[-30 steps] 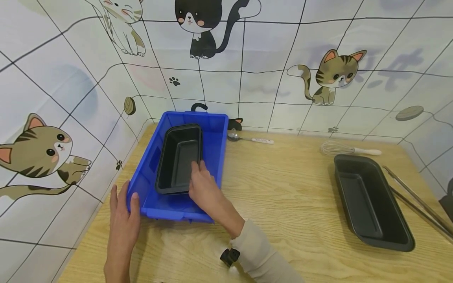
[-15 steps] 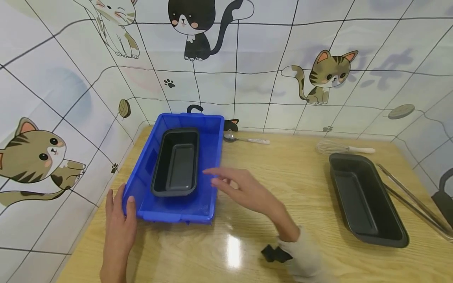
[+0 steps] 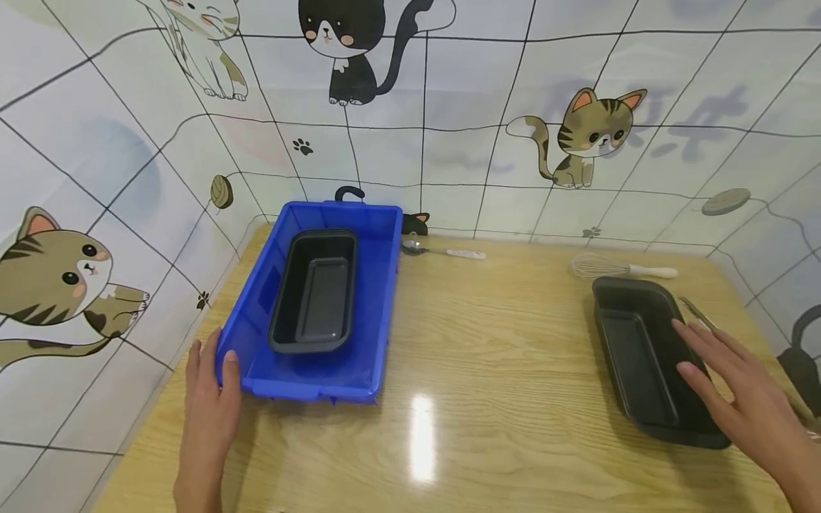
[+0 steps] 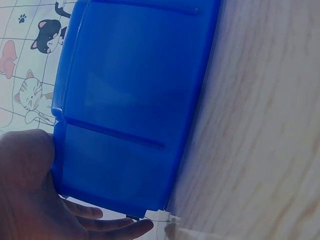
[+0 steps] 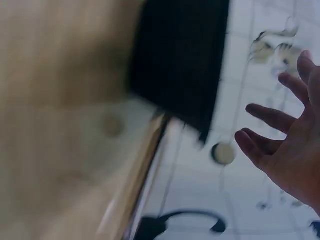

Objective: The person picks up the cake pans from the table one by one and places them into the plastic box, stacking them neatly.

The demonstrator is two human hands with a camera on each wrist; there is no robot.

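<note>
My left hand (image 3: 209,406) rests at the near left corner of a blue plastic bin (image 3: 256,388), the corner between its thumb and straight fingers. In the left wrist view those fingers (image 4: 120,227) reach along the bin's end. Inside the bin lies a dark loaf pan (image 3: 323,299). Over at the right, my right hand (image 3: 744,392) hovers at the right rim of a longer dark loaf pan (image 3: 641,356), fingers spread and nothing held. It partly covers metal tongs (image 3: 698,312) beside that pan. The right wrist view, blurred, shows the hand (image 5: 295,135) apart from the pan (image 5: 175,65).
Along the back of the wooden table (image 3: 500,356) lie a spoon (image 3: 449,251) with a pale handle and a whisk (image 3: 618,268). A black curved object (image 3: 802,360) stands at the right edge. Cat-print walls (image 3: 474,85) border the table behind and at the sides.
My right hand has let go of the smaller loaf pan in the bin and swung across to the longer pan at the right. My left hand has stayed at the bin's corner.
</note>
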